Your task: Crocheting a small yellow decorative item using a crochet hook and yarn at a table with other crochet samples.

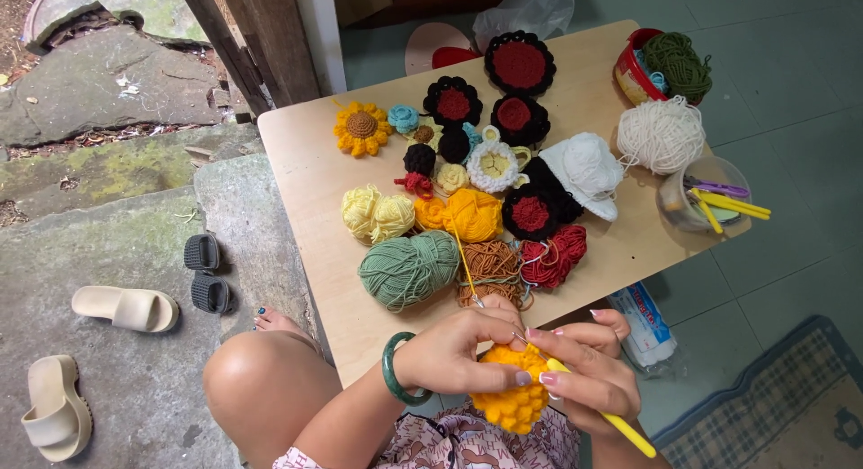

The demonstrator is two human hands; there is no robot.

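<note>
Below the worktop (pixel 306 177) edge, over our lap, we grip a bumpy orange crochet piece (pixel 514 399) with our left hand (pixel 458 348), while our right hand (pixel 589 370) pinches a yellow crochet hook (pixel 620 426). Orange yarn (pixel 465 267) runs up to the orange skein (pixel 467 213) beside a green ball (pixel 409 269).

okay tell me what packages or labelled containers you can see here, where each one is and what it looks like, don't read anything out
Plastic packet: on the floor by the table's near right corner, flat, clear wrap with blue and white print.
Red tub: far right table corner, round, red rim, yellowish printed side, holding green yarn.
Clear cup: right table edge, round, see-through, holding yellow and purple crochet hooks.
Plastic bag: beyond the table's far edge, crumpled, translucent white.
No signs or screens.
</note>
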